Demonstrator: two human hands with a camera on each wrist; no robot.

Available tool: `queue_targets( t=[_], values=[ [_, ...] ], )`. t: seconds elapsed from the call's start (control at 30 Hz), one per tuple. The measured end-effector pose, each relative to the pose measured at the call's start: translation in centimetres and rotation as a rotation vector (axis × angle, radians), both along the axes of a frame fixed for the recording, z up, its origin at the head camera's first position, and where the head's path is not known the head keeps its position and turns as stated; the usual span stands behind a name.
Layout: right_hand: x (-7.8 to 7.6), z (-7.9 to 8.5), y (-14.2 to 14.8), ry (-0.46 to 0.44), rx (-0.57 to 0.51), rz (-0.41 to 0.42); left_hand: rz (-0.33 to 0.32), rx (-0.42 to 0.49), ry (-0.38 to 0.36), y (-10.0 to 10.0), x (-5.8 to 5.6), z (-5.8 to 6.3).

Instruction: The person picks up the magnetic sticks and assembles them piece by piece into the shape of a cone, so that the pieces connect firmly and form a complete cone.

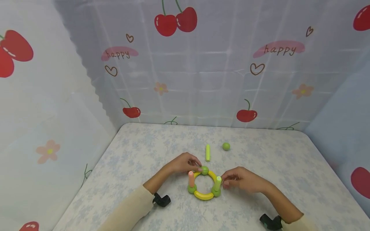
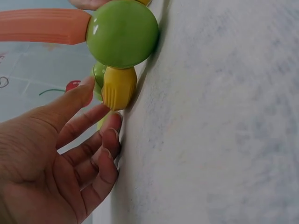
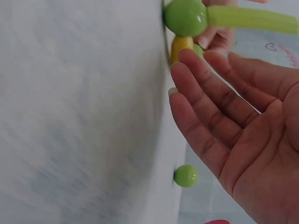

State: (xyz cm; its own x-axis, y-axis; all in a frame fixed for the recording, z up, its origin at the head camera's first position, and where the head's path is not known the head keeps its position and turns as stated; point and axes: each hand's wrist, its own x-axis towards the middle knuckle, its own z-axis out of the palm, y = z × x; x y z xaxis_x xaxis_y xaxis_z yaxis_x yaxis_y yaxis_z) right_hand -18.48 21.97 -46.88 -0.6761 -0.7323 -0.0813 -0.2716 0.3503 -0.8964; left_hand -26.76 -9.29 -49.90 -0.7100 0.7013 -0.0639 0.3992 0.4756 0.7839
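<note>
A toy ring joins yellow curved pieces (image 1: pixel 203 196) with green balls (image 1: pixel 204 170). An orange stick (image 1: pixel 191 179) stands on its near-left ball (image 2: pixel 123 33), and a light-green stick (image 1: pixel 218 183) rises from the near-right ball (image 3: pixel 185 17). At the ring's far-left side is my left hand (image 1: pixel 185 163), its fingers spread and slightly bent, thumb and forefinger tips at the far ball; contact is hard to tell. Beside the ring's right side, my right hand (image 1: pixel 244 180) has loosely bent fingers and nothing in its grasp, as the right wrist view confirms.
Beyond the ring, a loose light-green stick (image 1: pixel 208 153) lies on the pale patterned table (image 1: pixel 138 144). A single green ball (image 1: pixel 226 146) rests to its right. Cherry-print curtains (image 1: pixel 188 80) enclose the back and sides.
</note>
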Motion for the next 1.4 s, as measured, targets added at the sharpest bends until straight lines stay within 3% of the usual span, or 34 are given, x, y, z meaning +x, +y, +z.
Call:
queue_targets(
  t=[0.23,0.4,0.67,0.97,1.23,1.4],
  values=[
    [-1.9,1.4,0.2,0.099,0.072,-0.156,0.07,0.031,-0.068,-1.9,1.5,-0.6],
    [-3.9,1.6,-0.8,0.189,0.12,-0.253,0.091,0.07,-0.068,-2.4,2.6,-1.0],
    [-6.7,2.0,-3.4,0.297,0.219,-0.317,0.131,0.081,-0.062,-2.4,3.0,-1.3],
    [-9.5,0.7,-6.3,0.267,0.39,-0.431,0.089,0.058,-0.027,-2.8,2.8,-1.3],
    [-10.6,0.3,-8.0,0.246,0.561,-0.512,0.085,0.066,-0.014,-2.9,2.7,-1.5],
    [-11.0,-0.2,-8.8,0.191,0.608,-0.541,0.088,0.063,-0.01,-2.9,2.7,-1.7]
  ],
)
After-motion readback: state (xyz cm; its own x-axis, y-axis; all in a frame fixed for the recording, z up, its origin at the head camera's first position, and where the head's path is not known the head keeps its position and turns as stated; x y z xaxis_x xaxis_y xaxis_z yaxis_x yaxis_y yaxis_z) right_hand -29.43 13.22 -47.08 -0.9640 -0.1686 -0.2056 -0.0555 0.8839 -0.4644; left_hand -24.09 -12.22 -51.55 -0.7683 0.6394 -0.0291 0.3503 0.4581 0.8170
